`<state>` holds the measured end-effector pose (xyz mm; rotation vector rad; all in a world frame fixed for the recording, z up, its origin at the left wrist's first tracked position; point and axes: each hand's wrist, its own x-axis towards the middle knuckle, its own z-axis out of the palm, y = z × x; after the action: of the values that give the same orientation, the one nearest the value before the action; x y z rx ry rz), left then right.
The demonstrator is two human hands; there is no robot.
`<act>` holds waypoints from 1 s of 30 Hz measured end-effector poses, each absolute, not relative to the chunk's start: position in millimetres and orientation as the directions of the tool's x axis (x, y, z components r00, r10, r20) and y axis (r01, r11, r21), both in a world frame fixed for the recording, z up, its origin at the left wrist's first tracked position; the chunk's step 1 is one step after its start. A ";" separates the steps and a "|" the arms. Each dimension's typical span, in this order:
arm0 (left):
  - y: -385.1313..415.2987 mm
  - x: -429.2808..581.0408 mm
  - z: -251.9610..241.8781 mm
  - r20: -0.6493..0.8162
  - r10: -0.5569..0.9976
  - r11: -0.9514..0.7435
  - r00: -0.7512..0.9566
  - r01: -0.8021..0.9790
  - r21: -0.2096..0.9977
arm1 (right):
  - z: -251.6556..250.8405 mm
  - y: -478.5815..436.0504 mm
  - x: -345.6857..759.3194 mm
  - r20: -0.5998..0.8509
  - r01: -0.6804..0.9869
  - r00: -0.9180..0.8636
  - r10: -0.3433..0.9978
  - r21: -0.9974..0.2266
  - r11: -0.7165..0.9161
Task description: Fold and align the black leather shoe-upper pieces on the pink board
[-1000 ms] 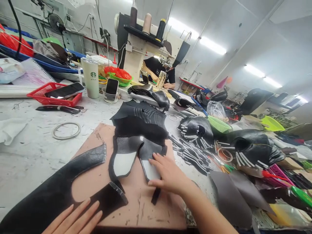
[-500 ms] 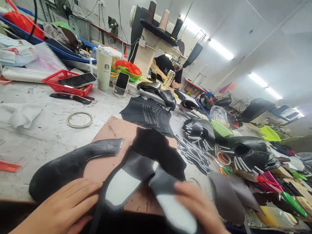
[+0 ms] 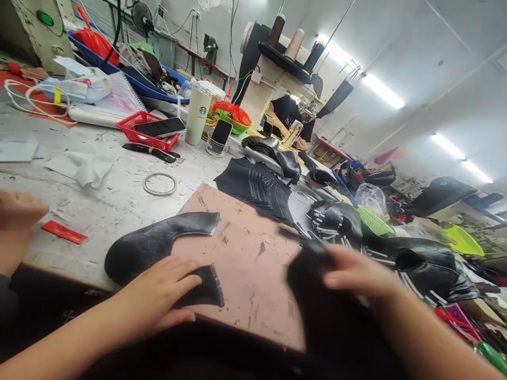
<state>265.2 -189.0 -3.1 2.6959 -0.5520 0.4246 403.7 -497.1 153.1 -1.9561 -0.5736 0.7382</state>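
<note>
My left hand [image 3: 160, 293] lies flat, fingers spread, on a black U-shaped leather piece [image 3: 150, 245] that rests on the pink cutting board [image 3: 245, 253]. My right hand [image 3: 352, 272] is blurred by motion and closed on a dark leather piece [image 3: 312, 285] at the board's right edge, which hangs down toward me. A fanned stack of black leather pieces [image 3: 257, 184] lies just beyond the board.
Black shoe uppers with white strips [image 3: 336, 219] crowd the right. A red basket with a phone [image 3: 152, 132], scissors [image 3: 148, 152], a white cup [image 3: 197, 113], a tape ring [image 3: 160, 183] sit on the left. Another person sews at a machine [image 3: 287, 113] behind. Someone's hand [image 3: 16, 211] shows at far left.
My right hand has carried the white-lined leather piece off the board to the right. My left hand moved onto the U-shaped piece. The view turned left.
</note>
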 end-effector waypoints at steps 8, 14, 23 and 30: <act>-212.2 262.1 -10.0 0.497 -0.210 -0.892 0.842 -0.373 0.256 | 38.9 -433.0 412.2 -0.437 -0.108 0.455 0.776 -0.892 -0.439; -217.8 263.1 -12.5 0.515 -0.194 -0.874 0.835 -0.385 0.295 | 40.3 -449.2 420.0 -0.435 -0.124 0.523 0.733 -0.890 -0.439; -213.5 266.9 -11.6 0.513 -0.224 -0.850 0.828 -0.424 0.313 | 35.3 -447.7 419.1 -0.453 -0.137 0.523 0.722 -0.881 -0.454; -218.8 247.5 3.3 0.481 -0.301 -0.783 0.824 -0.501 0.369 | 43.6 -459.6 413.0 -0.406 -0.141 0.558 0.724 -0.906 -0.399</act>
<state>247.5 -218.8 3.3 2.5139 -0.5929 0.5511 413.0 -459.6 43.6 -1.7355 -0.4864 1.0218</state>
